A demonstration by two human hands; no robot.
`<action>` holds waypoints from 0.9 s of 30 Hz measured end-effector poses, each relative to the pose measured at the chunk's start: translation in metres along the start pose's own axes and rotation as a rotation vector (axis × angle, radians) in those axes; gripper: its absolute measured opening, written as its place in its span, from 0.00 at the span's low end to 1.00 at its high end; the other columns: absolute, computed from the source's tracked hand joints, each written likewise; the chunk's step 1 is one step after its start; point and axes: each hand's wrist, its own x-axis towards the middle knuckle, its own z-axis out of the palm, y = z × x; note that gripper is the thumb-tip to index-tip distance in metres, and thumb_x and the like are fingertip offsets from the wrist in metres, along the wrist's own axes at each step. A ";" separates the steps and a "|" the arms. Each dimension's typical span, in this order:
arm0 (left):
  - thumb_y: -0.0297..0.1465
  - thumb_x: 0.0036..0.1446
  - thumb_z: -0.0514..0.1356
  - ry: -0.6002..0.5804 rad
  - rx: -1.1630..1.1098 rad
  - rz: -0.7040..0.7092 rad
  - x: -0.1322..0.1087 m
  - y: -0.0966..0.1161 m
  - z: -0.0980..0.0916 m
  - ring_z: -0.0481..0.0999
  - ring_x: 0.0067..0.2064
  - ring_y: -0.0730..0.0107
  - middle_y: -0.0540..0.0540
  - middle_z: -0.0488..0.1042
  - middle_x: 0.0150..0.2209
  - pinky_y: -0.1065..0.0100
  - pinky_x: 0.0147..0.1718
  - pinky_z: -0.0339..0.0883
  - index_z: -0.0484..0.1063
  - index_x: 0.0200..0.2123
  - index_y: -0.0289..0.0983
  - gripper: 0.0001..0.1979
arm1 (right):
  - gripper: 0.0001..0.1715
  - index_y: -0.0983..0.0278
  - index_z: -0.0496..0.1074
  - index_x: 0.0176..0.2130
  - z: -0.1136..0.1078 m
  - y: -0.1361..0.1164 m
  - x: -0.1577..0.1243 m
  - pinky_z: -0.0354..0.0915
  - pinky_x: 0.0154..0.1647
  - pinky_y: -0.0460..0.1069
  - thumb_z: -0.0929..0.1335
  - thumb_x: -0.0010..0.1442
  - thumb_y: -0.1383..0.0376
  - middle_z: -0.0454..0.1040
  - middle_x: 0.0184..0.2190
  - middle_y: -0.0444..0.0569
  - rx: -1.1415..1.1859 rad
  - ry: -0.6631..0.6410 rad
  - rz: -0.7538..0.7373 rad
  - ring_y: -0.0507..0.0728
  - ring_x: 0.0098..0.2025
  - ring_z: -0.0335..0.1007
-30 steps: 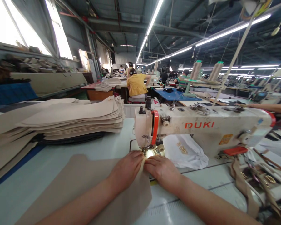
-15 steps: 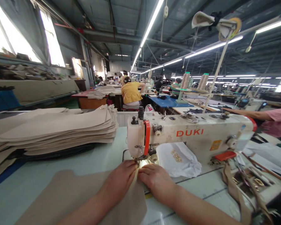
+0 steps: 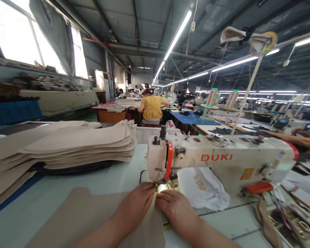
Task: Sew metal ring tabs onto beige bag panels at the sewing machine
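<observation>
A beige fabric panel (image 3: 93,217) lies flat on the table, its far edge under the head of a white DUKI sewing machine (image 3: 188,155). My left hand (image 3: 138,199) grips the panel's edge just left of the lit needle area, fingers pressed together. On the other side of the same edge, my right hand (image 3: 175,205) is closed on the fabric, its fingertips close to the left ones. The needle and the presser foot are mostly hidden behind my fingers.
A tall stack of beige fabric panels (image 3: 93,144) stands at the left. Behind the needle lies a white plastic bag (image 3: 204,189) with gold metal pieces on it. At right are a tray of rings and straps (image 3: 294,220). A person in yellow (image 3: 152,106) sits ahead.
The whole view has shifted, so the machine and hands appear lower and farther right. Both hands keep their hold on the fabric by the needle.
</observation>
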 end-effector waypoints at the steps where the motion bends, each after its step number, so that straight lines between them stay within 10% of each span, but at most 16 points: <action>1: 0.22 0.58 0.51 0.001 0.003 0.005 0.000 0.000 0.000 0.74 0.45 0.66 0.47 0.77 0.41 0.62 0.47 0.70 0.73 0.38 0.39 0.13 | 0.04 0.65 0.72 0.39 0.000 0.000 0.000 0.65 0.44 0.49 0.67 0.61 0.68 0.76 0.37 0.49 0.002 -0.002 0.002 0.56 0.41 0.70; 12: 0.23 0.58 0.51 0.030 0.019 -0.003 0.002 -0.004 0.002 0.74 0.43 0.65 0.46 0.77 0.38 0.63 0.45 0.70 0.73 0.35 0.38 0.11 | 0.06 0.64 0.72 0.40 0.001 0.002 -0.003 0.64 0.49 0.49 0.65 0.63 0.68 0.76 0.41 0.49 0.069 -0.015 0.030 0.55 0.44 0.69; 27: 0.22 0.58 0.52 -0.079 0.095 -0.066 -0.060 0.025 -0.028 0.74 0.45 0.66 0.44 0.76 0.41 0.64 0.47 0.69 0.74 0.38 0.36 0.12 | 0.12 0.61 0.73 0.42 -0.013 -0.025 0.000 0.63 0.40 0.49 0.61 0.64 0.69 0.72 0.32 0.48 0.114 -0.031 -0.063 0.57 0.38 0.64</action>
